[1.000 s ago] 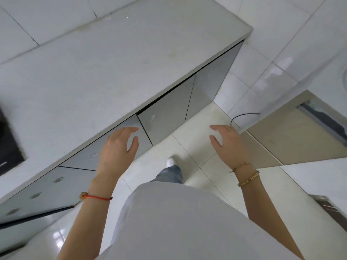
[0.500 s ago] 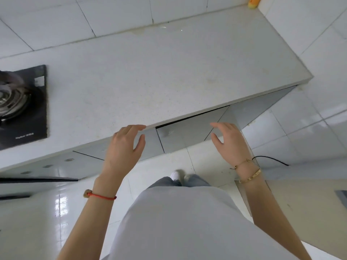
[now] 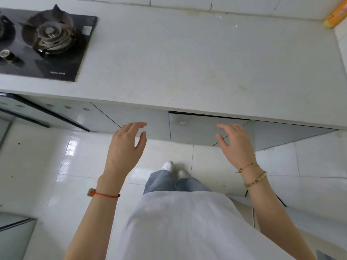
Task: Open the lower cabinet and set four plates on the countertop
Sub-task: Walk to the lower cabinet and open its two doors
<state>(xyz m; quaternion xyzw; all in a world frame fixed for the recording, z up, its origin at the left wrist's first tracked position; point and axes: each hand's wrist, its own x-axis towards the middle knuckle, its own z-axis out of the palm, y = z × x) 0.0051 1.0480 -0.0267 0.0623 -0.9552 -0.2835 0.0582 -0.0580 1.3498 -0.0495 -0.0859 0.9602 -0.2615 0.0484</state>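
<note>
A pale stone countertop [image 3: 197, 59] runs across the upper half of the view. Under its front edge sit grey lower cabinet doors [image 3: 195, 128]; the middle door shows a thin dark gap along its top. My left hand [image 3: 125, 147] hovers in front of the left door, fingers apart, holding nothing. In front of the seam between the middle and right doors my right hand [image 3: 234, 143] hangs open and empty. Neither hand touches a door. No plates are in view.
A black gas hob [image 3: 45, 40] with a burner sits on the counter at the far left. An orange packet [image 3: 336, 15] lies at the back right corner. Below are glossy white floor tiles [image 3: 56, 166] and my feet [image 3: 169, 166].
The view has swung left and squared up to the counter, bringing the hob fully into sight. Both hands stay raised and open in front of the cabinet doors.
</note>
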